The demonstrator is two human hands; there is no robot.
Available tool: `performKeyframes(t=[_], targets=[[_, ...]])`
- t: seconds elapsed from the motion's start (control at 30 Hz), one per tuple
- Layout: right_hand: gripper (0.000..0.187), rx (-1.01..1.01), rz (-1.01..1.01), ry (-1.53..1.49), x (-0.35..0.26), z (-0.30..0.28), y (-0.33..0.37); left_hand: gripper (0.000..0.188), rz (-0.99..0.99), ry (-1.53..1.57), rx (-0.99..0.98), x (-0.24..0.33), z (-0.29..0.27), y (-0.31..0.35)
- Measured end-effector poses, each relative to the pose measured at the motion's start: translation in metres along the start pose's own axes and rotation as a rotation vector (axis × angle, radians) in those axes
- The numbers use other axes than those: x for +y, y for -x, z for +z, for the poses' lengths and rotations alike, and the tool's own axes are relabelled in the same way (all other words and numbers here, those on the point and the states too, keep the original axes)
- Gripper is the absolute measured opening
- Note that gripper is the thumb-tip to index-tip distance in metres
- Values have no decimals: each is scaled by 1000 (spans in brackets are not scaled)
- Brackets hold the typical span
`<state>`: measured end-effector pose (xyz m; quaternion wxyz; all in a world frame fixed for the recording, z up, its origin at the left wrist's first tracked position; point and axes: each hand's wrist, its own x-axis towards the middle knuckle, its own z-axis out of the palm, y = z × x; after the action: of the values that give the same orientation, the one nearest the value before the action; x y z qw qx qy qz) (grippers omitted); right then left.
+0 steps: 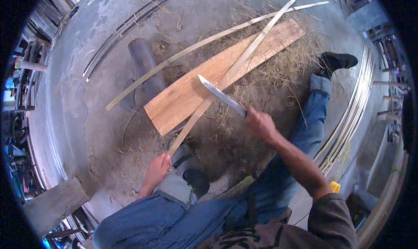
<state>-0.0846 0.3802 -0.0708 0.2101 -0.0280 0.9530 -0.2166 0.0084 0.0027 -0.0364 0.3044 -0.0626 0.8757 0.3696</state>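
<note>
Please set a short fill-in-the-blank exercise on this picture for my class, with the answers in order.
1. The knife in the right hand points toward the picture's ____ side.
2. The left hand grips a pale strip that passes ____ (over/under) the wooden board.
3. The shoe at the picture's right is coloured ____.
4. The trousers are coloured ____.

Missing words: left; over; black; blue.

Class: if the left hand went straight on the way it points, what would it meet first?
Beyond the pale strip it holds, the left hand would probably meet the wooden board first, at its near edge; depth is unclear, so it might pass above.
</note>
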Motion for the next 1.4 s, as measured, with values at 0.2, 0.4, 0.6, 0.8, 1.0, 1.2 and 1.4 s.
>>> performKeyframes(t=[0.2, 0.4, 0.6, 0.8, 1.0, 1.2, 1.4], targets=[[19, 164, 63, 32, 12, -1, -13, 33, -52, 17, -31, -9, -6, 14], [21, 108, -147, 403, 75, -2, -34, 37, -39, 66, -55, -44, -2, 34], [7, 52, -160, 251, 31, -32, -55, 41, -25, 62, -69, -65, -17, 63], [24, 548, 263, 199, 161, -111, -83, 38, -221, 199, -276, -75, -50, 88], [20, 18, 14, 445, 52, 34, -12, 33, 81, 0, -1, -3, -15, 17], [12, 352, 173, 165, 35, -35, -22, 35, 120, -137, 81, 15, -5, -5], [22, 265, 17, 221, -1, -11, -18, 48, 62, 144, -140, 16, -10, -25]])
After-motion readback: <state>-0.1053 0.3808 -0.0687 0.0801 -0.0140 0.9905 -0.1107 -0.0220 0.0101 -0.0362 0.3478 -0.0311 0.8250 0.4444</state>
